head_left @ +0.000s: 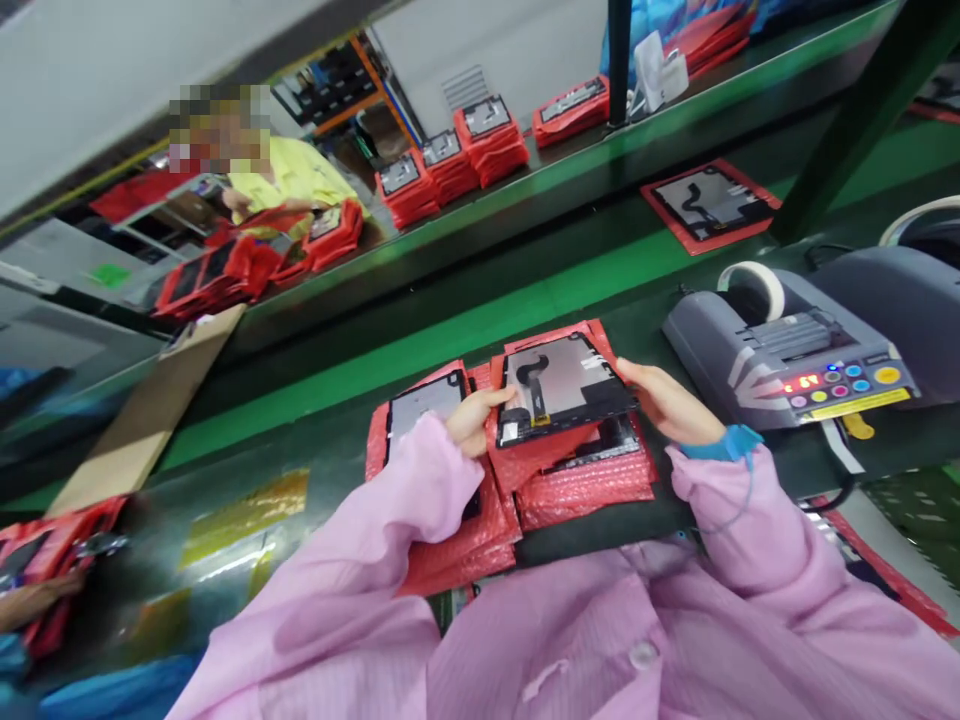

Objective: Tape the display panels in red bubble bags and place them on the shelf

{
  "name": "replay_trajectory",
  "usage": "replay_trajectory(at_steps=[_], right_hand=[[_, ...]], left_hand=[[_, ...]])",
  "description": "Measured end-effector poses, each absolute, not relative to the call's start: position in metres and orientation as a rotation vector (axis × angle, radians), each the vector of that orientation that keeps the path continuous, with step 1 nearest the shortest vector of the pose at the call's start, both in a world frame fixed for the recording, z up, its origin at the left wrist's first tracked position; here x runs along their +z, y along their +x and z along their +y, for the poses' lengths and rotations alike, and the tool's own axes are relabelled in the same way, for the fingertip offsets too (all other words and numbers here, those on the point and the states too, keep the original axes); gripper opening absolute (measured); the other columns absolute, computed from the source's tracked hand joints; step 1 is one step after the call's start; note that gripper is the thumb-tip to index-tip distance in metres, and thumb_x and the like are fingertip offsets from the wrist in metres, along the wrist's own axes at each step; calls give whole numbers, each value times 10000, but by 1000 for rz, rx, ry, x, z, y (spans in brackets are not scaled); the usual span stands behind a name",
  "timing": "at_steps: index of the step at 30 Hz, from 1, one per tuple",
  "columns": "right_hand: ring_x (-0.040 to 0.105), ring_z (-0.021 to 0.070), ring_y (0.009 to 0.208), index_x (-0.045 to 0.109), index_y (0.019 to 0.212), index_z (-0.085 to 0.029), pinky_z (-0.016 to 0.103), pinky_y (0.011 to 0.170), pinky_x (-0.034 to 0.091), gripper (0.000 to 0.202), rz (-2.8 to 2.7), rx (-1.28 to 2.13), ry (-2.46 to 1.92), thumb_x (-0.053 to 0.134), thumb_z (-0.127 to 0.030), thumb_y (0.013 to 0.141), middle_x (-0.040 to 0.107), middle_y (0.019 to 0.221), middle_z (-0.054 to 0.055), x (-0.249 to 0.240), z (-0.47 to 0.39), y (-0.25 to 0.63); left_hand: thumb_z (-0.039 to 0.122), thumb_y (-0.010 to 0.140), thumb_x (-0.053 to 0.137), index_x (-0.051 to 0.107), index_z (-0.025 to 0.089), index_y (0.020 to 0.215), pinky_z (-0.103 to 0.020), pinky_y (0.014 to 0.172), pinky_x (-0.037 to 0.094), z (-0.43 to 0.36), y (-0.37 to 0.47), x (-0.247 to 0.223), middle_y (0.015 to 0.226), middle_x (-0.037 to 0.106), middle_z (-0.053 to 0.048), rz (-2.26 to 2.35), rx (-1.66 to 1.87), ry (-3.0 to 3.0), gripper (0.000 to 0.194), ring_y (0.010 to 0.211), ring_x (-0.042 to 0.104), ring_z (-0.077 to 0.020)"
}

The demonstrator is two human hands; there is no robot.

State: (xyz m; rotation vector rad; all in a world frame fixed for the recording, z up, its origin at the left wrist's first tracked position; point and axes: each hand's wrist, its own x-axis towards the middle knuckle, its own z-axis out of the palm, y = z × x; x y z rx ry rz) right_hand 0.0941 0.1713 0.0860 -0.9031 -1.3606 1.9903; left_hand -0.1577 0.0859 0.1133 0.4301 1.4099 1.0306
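Note:
A flat black-and-silver screen panel [562, 385] with a dark flex cable is held slightly tilted above a stack of red bubble-wrap sleeves [589, 490]. My left hand [480, 420] grips its left edge, thumb on top. At the panel's right edge is my right hand [664, 398], fingers closed on the side, with a blue band round the wrist. Under the held panel, part of another dark panel shows on the stack. Just left lies a second red stack with a panel [424, 403] on top, partly covered by my left sleeve.
A grey tape dispenser [787, 345] with a lit display stands at right. One panel on a red sleeve [709, 205] lies on the green belt beyond. Red stacks [491, 140] line the back ledge. A person in yellow [300, 175] is at back left; another person's hand [37, 600] is at far left.

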Motion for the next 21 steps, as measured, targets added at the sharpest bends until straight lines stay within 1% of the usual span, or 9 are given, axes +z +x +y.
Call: replay_trajectory(at_steps=[3, 5, 8, 10, 13, 14, 16, 19, 21], right_hand=[[690, 186, 793, 684, 898, -184, 325, 795, 560, 379, -1225, 2236, -867, 794, -463, 666, 739, 879, 44, 87, 152, 105], [683, 179, 771, 670, 911, -172, 328, 795, 555, 379, -1211, 2262, -888, 811, -386, 633, 733, 870, 40, 79, 144, 108], [670, 179, 767, 635, 907, -167, 331, 787, 541, 339, -1302, 2067, -997, 761, -362, 660, 706, 826, 31, 60, 136, 107], [641, 175, 718, 617, 898, -178, 326, 743, 524, 283, -1456, 1780, -1140, 720, -356, 702, 668, 762, 17, 49, 126, 108], [541, 164, 641, 610, 893, -215, 333, 692, 478, 190, -1652, 1236, -1347, 671, -365, 794, 571, 685, 1, 43, 93, 120], [514, 161, 643, 599, 918, -231, 331, 685, 466, 187, -1595, 1065, -1403, 660, -379, 821, 543, 698, 0, 42, 79, 127], [483, 141, 654, 539, 997, -266, 297, 637, 444, 236, -1213, 783, -1457, 651, -407, 845, 503, 776, -9, 41, 56, 144], [431, 79, 580, 442, 1019, -284, 201, 480, 352, 364, -526, 628, -1355, 665, -485, 814, 468, 843, -40, 38, 48, 176], [409, 53, 536, 448, 977, -261, 168, 424, 294, 414, -396, 759, -1322, 661, -562, 787, 489, 840, -45, 35, 63, 196]], left_hand=[[162, 827, 658, 655, 94, 929, -368, 752, 595, 76, -152, 100, 720, 685, -77, 1484, 1003, 487, 123, 687, 696, -210], [161, 792, 706, 646, 93, 1048, -377, 847, 578, 73, -150, 91, 830, 710, -90, 1534, 1024, 534, 271, 821, 708, -224], [129, 737, 749, 572, 143, 1288, -391, 1032, 495, 63, -146, 80, 1122, 690, -115, 1703, 1006, 784, 578, 1128, 645, -248], [98, 742, 712, 517, 152, 1380, -431, 1118, 423, 50, -143, 75, 1310, 598, -154, 1914, 873, 1181, 669, 1274, 556, -277], [117, 797, 664, 535, 128, 1367, -519, 1178, 335, 19, -133, 74, 1444, 474, -206, 2104, 535, 1837, 585, 1379, 439, -346], [150, 828, 657, 547, 137, 1351, -536, 1175, 336, 6, -129, 75, 1442, 477, -203, 2103, 442, 1987, 535, 1377, 434, -358], [243, 899, 619, 540, 177, 1354, -543, 1145, 383, -22, -119, 78, 1404, 519, -179, 2055, 335, 2174, 466, 1333, 475, -355], [335, 970, 529, 471, 223, 1416, -530, 1097, 445, -58, -99, 83, 1373, 541, -162, 2030, 364, 2224, 463, 1287, 514, -338], [356, 989, 497, 440, 234, 1443, -528, 1090, 452, -70, -82, 84, 1395, 523, -163, 2046, 450, 2177, 473, 1304, 503, -334]])
